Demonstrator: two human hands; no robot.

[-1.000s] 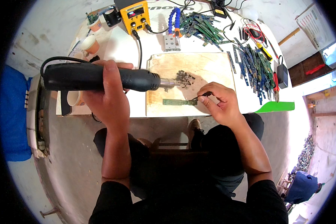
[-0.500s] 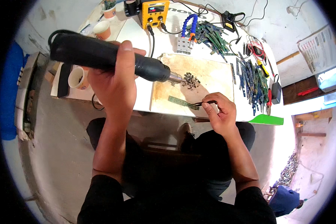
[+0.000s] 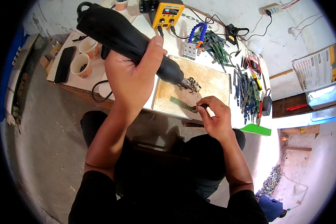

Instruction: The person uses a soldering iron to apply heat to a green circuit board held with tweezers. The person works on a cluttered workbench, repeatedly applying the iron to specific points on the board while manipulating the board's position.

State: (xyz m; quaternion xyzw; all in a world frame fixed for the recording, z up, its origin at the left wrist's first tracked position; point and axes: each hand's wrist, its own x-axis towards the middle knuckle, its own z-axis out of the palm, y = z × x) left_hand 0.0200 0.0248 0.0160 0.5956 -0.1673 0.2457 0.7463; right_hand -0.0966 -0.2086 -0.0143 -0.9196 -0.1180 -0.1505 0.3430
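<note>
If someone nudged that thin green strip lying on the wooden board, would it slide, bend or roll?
The green strip looks flat and narrow, so it would probably slide, not roll. It seems a rigid circuit board, likely stiff and light. The right hand steadies its end with a tool, suggesting it shifts easily.

We have one view only, a wide fisheye worn on the head, looking steeply down over our own forearms and lap. It sits close above the wooden board (image 3: pixel 198 84), which lies just above centre; the surface (image 3: pixel 138 22) bends toward the upper rim.
</note>
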